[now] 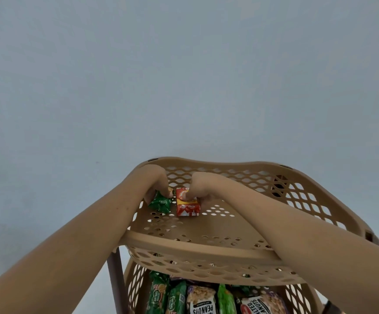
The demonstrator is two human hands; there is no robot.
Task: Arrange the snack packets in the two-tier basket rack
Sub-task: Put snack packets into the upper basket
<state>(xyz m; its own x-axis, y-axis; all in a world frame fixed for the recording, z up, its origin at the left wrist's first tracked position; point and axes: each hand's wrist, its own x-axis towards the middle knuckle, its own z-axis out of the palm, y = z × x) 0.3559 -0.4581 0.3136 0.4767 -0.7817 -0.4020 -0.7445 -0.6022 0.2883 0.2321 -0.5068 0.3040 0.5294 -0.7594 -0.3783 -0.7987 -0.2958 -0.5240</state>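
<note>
From the head view, I hold my left hand (pixel 155 185) pinched on the green packet (pixel 160 202) and my right hand (pixel 196 186) gripping the red packet (pixel 187 203), both on the top basket (pixel 218 241). Contact looks partial, I think; letting go unevenly could topple either one.

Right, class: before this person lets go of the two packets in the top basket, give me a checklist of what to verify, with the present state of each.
1. Green packet lies on the top basket floor: ok.
2. Red packet lies flat beside it: ok.
3. Left hand holds the green packet: ok.
4. Right hand holds the red packet: ok.
5. Free floor to the right for more packets: ok.
6. Lower basket already full: cannot tell.
</note>
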